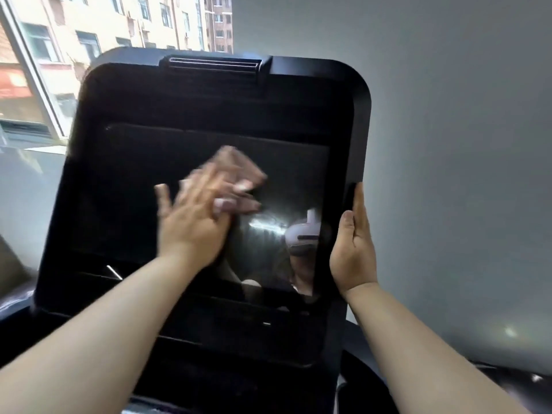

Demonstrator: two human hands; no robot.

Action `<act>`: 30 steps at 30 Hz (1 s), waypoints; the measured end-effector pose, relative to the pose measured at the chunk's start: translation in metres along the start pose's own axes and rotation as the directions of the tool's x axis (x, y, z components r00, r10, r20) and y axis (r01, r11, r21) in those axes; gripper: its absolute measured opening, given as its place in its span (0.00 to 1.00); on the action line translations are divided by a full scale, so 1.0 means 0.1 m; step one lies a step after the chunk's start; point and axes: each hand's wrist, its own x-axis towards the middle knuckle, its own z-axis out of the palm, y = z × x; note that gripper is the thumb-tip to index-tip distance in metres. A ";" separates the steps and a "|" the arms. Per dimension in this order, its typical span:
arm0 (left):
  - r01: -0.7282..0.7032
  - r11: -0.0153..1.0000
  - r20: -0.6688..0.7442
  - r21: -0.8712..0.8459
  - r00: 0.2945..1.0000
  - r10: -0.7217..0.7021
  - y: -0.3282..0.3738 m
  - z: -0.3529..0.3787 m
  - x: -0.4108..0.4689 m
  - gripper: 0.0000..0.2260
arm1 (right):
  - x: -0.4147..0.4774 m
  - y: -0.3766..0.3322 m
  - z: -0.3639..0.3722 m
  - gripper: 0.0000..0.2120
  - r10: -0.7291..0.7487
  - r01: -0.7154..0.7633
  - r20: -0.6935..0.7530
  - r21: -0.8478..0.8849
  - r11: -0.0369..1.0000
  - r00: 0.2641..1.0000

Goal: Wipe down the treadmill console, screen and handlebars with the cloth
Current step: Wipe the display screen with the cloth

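The black treadmill console (209,97) fills the middle of the view, tilted a little to the right. Its dark glossy screen (134,189) reflects a person wearing a headset. My left hand (194,225) lies flat on the screen with spread fingers, pressing a brown cloth (242,168) against the glass near the screen's middle. Hand and cloth are motion-blurred. My right hand (354,252) grips the console's right edge, thumb on the front face and fingers wrapped behind it.
A window (44,55) with buildings outside is at the upper left. A grey wall (448,144) stands behind and to the right. Dark curved treadmill parts show at the lower right (507,380) and lower left (15,297).
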 end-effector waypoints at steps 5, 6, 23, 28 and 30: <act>0.431 0.882 -0.068 -0.189 0.891 -0.450 0.15 -0.04 -0.02 0.21 | -0.15 0.06 0.03 0.23 -0.005 0.005 -0.017 -0.008 1.000 1.000; 0.321 0.925 -0.066 -0.201 0.938 -0.340 0.40 0.03 -0.11 0.23 | -0.14 0.06 0.03 0.23 -0.003 0.003 -0.018 -0.008 1.000 1.000; 0.452 0.835 -0.016 -0.313 0.877 -0.480 0.24 0.08 -0.43 0.24 | -0.31 0.06 0.01 0.21 0.069 -0.068 -0.017 0.057 0.996 0.998; -0.299 0.945 0.098 -0.132 0.945 0.312 0.91 0.24 -1.06 0.28 | -0.29 0.00 -0.06 0.20 0.117 -0.120 0.049 0.056 0.991 0.992; -0.417 0.908 0.101 -0.040 0.903 0.418 0.56 0.15 -0.88 0.27 | -0.31 0.00 -0.13 0.21 0.138 -0.142 0.143 0.016 0.990 0.980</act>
